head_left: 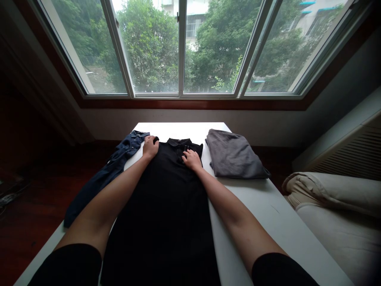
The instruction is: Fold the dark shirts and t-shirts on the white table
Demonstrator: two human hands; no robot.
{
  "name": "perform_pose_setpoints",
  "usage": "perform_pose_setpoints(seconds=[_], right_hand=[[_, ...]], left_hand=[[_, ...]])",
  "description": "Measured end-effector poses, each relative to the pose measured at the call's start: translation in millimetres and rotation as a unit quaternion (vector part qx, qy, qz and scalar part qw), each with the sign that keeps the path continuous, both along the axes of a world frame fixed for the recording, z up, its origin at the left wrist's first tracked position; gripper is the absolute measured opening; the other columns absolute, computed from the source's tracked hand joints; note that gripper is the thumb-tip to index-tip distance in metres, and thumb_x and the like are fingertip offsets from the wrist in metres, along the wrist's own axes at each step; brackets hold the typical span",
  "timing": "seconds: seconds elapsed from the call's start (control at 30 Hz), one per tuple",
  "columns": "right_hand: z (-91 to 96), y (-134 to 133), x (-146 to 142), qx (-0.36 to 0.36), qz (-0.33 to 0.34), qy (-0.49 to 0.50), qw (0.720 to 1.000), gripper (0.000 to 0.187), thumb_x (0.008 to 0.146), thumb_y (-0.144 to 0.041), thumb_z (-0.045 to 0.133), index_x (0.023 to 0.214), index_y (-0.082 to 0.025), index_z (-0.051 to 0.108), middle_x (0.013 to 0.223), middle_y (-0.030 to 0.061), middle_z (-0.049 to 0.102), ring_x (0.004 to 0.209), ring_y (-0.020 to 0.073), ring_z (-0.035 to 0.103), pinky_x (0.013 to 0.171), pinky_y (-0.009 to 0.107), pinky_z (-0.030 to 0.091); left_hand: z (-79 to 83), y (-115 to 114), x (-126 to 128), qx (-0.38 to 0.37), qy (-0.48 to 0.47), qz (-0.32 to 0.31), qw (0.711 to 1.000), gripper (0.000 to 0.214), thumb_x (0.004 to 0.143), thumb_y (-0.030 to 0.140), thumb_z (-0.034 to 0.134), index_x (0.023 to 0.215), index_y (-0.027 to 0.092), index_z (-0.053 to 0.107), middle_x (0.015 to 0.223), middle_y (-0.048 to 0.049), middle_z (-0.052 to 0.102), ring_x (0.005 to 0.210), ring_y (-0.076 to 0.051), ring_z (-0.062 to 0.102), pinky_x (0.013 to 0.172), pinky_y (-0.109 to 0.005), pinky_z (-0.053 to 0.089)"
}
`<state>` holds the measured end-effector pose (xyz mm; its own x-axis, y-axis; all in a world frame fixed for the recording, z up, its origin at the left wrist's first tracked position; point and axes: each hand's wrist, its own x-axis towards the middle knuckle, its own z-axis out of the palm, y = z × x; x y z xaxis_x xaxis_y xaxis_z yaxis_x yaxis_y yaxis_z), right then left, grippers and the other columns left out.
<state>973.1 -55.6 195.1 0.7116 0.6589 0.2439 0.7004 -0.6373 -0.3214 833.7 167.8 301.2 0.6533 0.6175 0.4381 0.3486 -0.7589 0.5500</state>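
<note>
A black collared garment (pixel 166 206) lies flat and lengthwise on the white table (pixel 262 214), collar towards the window. My left hand (pixel 150 146) rests at its left shoulder edge, fingers curled round the fabric there. My right hand (pixel 192 159) lies on the chest just below the collar, fingers bent and pressed on the placket. Both forearms stretch out over the garment.
A dark blue denim shirt (pixel 107 171) hangs over the table's left edge. A folded grey garment (pixel 233 155) sits at the far right of the table. A beige sofa cushion (pixel 336 206) stands to the right. A wide window (pixel 181 47) faces trees.
</note>
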Motion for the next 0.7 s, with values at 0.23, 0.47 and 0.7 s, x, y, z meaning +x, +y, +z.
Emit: perform_pose_setpoints(seconds=[0.23, 0.47, 0.7], right_hand=[[2.0, -1, 0, 0.001, 0.003, -0.007, 1.000, 0.042, 0.104, -0.040, 0.050, 0.139, -0.023, 0.064, 0.152, 0.0117, 0.054, 0.145, 0.0272, 0.041, 0.122, 0.044, 0.024], [9.5, -4, -4, 0.042, 0.017, -0.028, 0.999, 0.036, 0.108, -0.036, 0.043, 0.123, -0.023, 0.072, 0.132, 0.0109, 0.068, 0.128, 0.0259, 0.056, 0.114, 0.041, 0.034], [16.7, -12, -20, 0.096, 0.123, -0.080, 0.984, 0.053, 0.108, -0.047, 0.044, 0.154, -0.020, 0.046, 0.126, 0.0130, 0.068, 0.111, 0.0263, 0.064, 0.101, 0.038, 0.045]], left_hand=[[-26.2, -76, 6, 0.079, 0.050, -0.312, 0.945, 0.035, 0.090, 0.028, 0.065, 0.124, 0.023, 0.063, 0.130, -0.0086, 0.064, 0.124, -0.027, 0.057, 0.112, -0.040, 0.044], [-54.6, -42, -11, -0.047, 0.128, -0.154, 0.979, 0.030, 0.091, 0.024, 0.060, 0.119, 0.021, 0.069, 0.132, -0.0140, 0.065, 0.129, -0.033, 0.055, 0.115, -0.048, 0.039], [-67.5, -9, -11, -0.169, 0.081, -0.157, 0.970, 0.036, 0.097, 0.024, 0.045, 0.119, 0.023, 0.073, 0.118, -0.0069, 0.076, 0.113, -0.024, 0.068, 0.103, -0.036, 0.050]])
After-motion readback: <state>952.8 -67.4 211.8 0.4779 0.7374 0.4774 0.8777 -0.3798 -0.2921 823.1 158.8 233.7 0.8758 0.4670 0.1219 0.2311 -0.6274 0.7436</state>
